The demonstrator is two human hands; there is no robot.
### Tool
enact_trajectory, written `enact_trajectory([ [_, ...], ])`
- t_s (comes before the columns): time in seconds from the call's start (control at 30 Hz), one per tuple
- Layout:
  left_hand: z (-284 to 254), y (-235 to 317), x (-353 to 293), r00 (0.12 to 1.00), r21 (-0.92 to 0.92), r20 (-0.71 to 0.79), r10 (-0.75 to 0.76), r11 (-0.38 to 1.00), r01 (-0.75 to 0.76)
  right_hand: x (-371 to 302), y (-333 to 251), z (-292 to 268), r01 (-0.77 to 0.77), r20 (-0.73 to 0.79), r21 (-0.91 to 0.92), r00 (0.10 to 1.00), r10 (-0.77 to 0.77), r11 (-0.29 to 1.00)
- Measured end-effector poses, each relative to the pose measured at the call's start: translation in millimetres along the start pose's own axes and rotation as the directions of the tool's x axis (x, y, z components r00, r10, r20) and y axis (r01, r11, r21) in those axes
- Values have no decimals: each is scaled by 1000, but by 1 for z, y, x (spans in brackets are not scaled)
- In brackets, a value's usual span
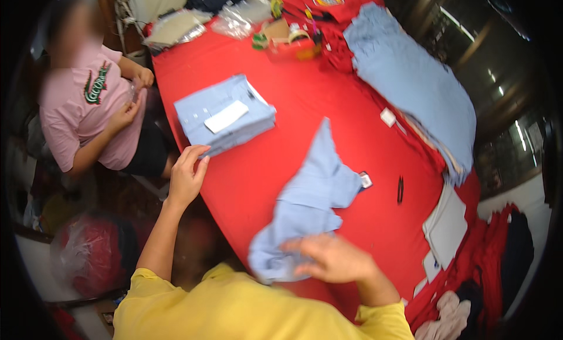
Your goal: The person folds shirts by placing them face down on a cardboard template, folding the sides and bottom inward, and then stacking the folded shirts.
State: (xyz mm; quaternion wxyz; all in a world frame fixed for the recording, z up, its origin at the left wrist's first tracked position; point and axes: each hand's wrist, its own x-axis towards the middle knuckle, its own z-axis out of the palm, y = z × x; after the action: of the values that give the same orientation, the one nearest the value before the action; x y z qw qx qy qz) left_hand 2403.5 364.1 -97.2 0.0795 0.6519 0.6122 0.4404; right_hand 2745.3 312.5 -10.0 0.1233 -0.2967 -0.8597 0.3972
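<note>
A stack of folded light-blue shirts [226, 94] sits on the red-covered table, with a white slip of card [226, 117] on top. My left hand [189, 173] is at the stack's near corner, fingertips against its edge and thumb apart. In front of me an unfolded light-blue garment [311, 187] lies crumpled, one narrow end pointing to the far side; a small label [365, 180] shows at its right. Above its near part is my right hand [334, 259], slightly blurred, with fingers stretched out and nothing visible in them.
A large pile of light-blue garments [410, 82] lies along the right edge. Black thread snips [400, 190] and white boards [446, 225] are nearer. A red tray [296, 47] with tape and plastic bags [240, 17] are at the back. A seated person [94, 105] is at left.
</note>
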Motion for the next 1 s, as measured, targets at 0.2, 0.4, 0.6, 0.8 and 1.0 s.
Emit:
enact_trajectory([
  [0.2,27,34,-40,903,-171,429,-9,981,91,-37,131,-13,-668,-622,30,570,537,744],
  [0.4,101,63,-44,857,-211,509,86,977,28,4,139,53,-486,-348,-104,835,426,868],
  [0.6,86,46,59,851,-265,524,46,958,112,-48,94,-74,-346,-946,89,264,188,934],
  [0.8,-3,110,148,957,-967,42,288,251,-33,-79,-19,-128,-156,-968,-224,-77,-238,962],
  [1.0,-8,111,84,847,-773,421,326,617,146,-120,-16,-48,-220,-274,-5,939,210,975],
])
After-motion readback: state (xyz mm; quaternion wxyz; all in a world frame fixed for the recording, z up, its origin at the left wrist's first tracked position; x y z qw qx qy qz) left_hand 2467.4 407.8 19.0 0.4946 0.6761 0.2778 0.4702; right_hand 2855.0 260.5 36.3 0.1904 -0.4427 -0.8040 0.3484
